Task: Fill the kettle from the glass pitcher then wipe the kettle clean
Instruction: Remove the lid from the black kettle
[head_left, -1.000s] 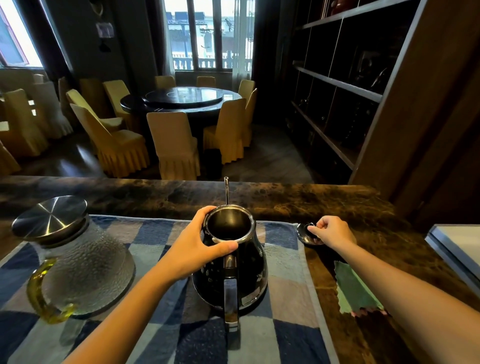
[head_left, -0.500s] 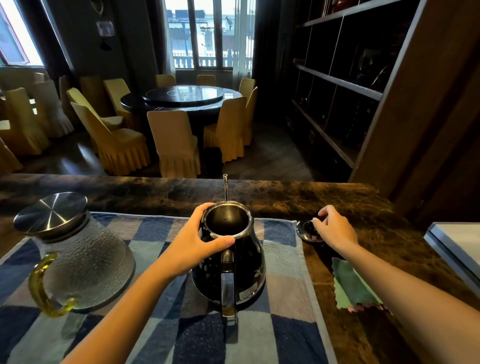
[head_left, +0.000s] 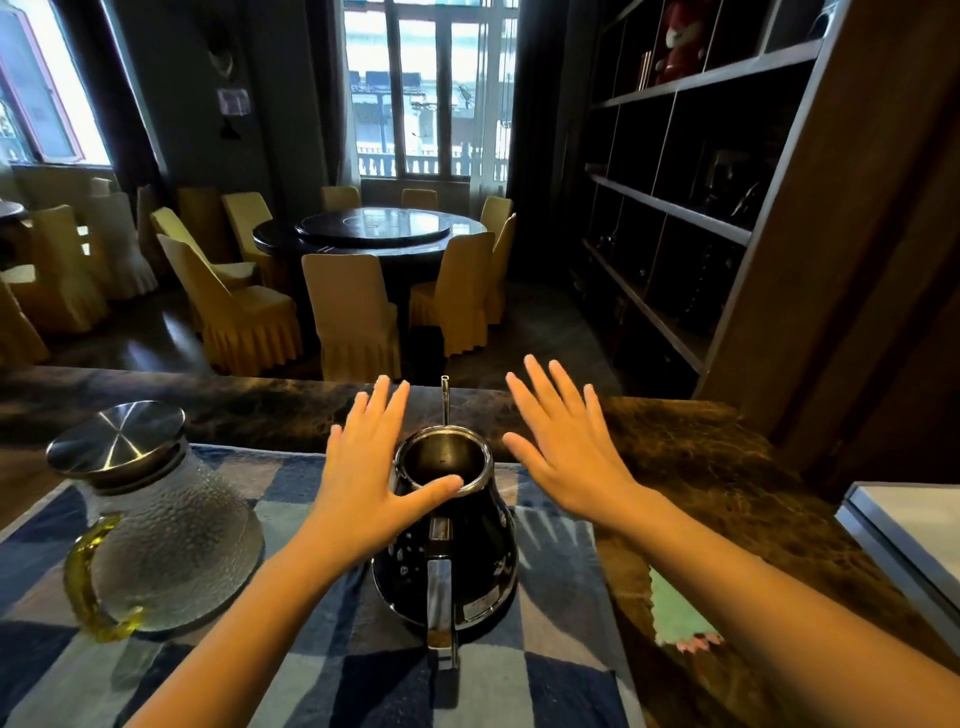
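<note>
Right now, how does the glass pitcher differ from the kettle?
The glass pitcher is clear, textured glass; the kettle is dark, shiny metal. The pitcher wears a steel lid; the kettle's mouth is open, with no lid on it. The pitcher's handle is yellow-tinted, the kettle's metallic. The pitcher looks wider. Both stand upright on the checked towel.

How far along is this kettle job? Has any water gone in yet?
Barely started. The kettle stands open on the checked towel, lid off. Both hands, left and right, hover spread and empty. The glass pitcher is untouched, still capped. Pouring and wiping with the green cloth remain.
</note>
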